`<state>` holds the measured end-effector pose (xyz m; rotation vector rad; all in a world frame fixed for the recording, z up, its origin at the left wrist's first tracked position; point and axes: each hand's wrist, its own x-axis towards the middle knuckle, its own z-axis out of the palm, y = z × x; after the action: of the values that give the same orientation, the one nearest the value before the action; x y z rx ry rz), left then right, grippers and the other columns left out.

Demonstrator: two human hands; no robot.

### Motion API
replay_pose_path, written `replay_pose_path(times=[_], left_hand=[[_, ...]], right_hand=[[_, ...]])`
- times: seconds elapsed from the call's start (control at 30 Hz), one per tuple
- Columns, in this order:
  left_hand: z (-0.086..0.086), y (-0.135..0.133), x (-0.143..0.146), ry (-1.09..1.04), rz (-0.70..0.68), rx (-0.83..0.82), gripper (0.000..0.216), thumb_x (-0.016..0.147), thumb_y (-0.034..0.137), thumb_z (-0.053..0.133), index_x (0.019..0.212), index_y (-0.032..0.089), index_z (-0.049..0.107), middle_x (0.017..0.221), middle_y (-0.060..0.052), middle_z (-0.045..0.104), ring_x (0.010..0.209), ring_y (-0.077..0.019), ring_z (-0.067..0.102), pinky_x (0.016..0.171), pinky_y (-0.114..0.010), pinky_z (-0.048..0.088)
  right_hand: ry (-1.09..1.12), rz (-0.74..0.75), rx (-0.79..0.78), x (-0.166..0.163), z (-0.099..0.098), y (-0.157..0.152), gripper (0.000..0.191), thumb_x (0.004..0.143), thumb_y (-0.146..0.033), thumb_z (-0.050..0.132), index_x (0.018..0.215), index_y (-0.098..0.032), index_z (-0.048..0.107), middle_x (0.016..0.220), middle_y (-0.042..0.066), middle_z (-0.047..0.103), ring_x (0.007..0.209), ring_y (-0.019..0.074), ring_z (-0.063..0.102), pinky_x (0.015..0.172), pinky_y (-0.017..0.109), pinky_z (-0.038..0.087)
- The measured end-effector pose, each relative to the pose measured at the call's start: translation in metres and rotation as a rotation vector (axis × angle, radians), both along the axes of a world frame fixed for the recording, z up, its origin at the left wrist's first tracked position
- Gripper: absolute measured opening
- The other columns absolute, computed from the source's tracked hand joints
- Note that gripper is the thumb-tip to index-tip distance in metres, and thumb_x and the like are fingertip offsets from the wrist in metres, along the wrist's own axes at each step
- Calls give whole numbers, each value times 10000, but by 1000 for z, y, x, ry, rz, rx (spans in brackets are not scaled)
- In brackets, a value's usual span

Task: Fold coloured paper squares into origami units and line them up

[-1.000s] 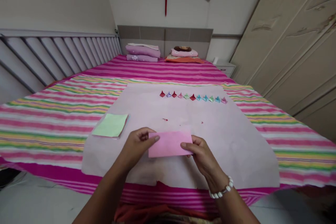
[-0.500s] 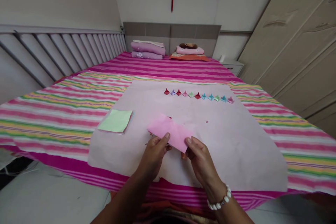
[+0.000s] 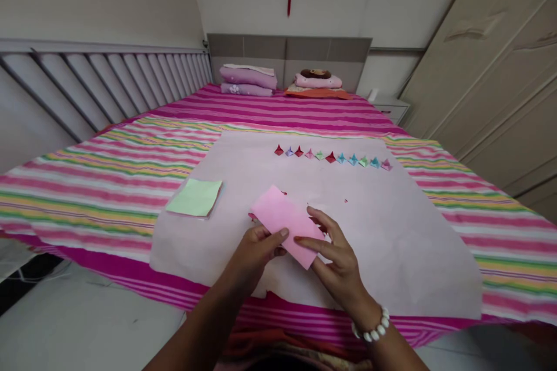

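Observation:
A folded pink sheet of paper (image 3: 282, 217) is held slanted above the white mat (image 3: 404, 243). My left hand (image 3: 261, 249) pinches its lower left edge, thumb on top and fingers underneath. At its right end, my right hand (image 3: 337, 255) has one finger lying on the paper and others reaching round the far edge; the thumb is partly hidden. To the left lies a stack of square paper sheets (image 3: 195, 197), light green on top. Several small folded paper pieces (image 3: 319, 155) in red, purple, pink, green and blue stand in a row at the back of the mat.
The mat lies on a bed with a striped cover (image 3: 96, 185). Tiny red scraps (image 3: 346, 201) dot the mat. Folded bedding (image 3: 248, 78) and a pillow stack (image 3: 317, 82) sit by the headboard (image 3: 335, 52). A railing (image 3: 108, 87) runs along the left, a wardrobe (image 3: 491, 69) on the right.
My right hand has shifted its hold: its fingers have opened out and moved onto and behind the paper's right part. The paper has turned slightly. The view has shifted a little.

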<state>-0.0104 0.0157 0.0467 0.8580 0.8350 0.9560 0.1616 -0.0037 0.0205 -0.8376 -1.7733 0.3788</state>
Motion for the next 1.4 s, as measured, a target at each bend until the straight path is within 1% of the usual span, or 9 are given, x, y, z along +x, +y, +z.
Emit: replay_pose_path(times=[0.17,0.37,0.5,0.63,0.77,1.03,1.17,1.3,1.4], left_hand=[[3,-2,-6,142,56,47,209,727,333,722,743,125,733,698,-47,704,662,-134,588,672,-255,460],[-1,-1,-6,181,-2,57,229,705,326,732,831,136,744,728,-47,711,651,-120,578,608,-218,438],[-2,-1,-6,253,62,85,226,654,329,760,746,124,738,632,-32,679,588,-119,558,550,-216,431],[-2,-1,-8,221,27,98,214,728,337,703,801,139,738,687,-45,702,665,-141,614,598,-221,462],[-2,-3,-8,192,38,73,208,774,344,667,827,154,732,705,-43,713,693,-144,647,626,-219,467],[-5,-6,-5,259,79,137,229,799,355,632,782,151,734,677,-50,720,688,-156,647,656,-251,482],[-2,-8,-1,222,49,160,206,768,344,664,814,157,736,716,-50,733,718,-172,656,677,-274,497],[1,-10,4,116,3,213,164,704,248,728,844,163,732,821,-50,752,825,-198,674,821,-326,500],[0,-11,7,93,41,217,99,710,236,719,779,167,731,770,-32,743,787,-192,672,799,-325,508]], right_hand=[[84,118,-167,4,-2,2,321,845,-98,574,1021,-328,713,1457,22,374,1234,270,473,992,454,431],[146,258,-305,-1,6,3,244,842,-142,605,983,-295,732,1482,45,349,1114,252,582,907,393,500],[202,252,-352,0,9,3,181,801,-152,665,892,-283,749,1447,52,409,1081,243,598,870,368,502],[299,216,-456,2,8,3,72,773,-201,707,795,-253,751,1428,67,448,1072,254,602,850,369,488],[409,125,-541,0,4,4,51,772,-246,711,730,-231,736,1233,83,623,1138,266,555,870,361,452],[659,92,-743,-9,2,3,107,767,-290,720,733,-192,695,656,3,676,640,143,612,642,269,462],[724,30,-780,-13,2,3,148,735,-300,746,716,-184,657,595,-3,671,581,137,601,600,261,451],[728,48,-762,-16,1,3,154,746,-297,733,700,-186,637,582,-7,656,571,140,593,593,265,454],[707,61,-743,-16,2,1,157,765,-292,715,684,-190,629,599,-5,657,585,144,594,603,269,459]])
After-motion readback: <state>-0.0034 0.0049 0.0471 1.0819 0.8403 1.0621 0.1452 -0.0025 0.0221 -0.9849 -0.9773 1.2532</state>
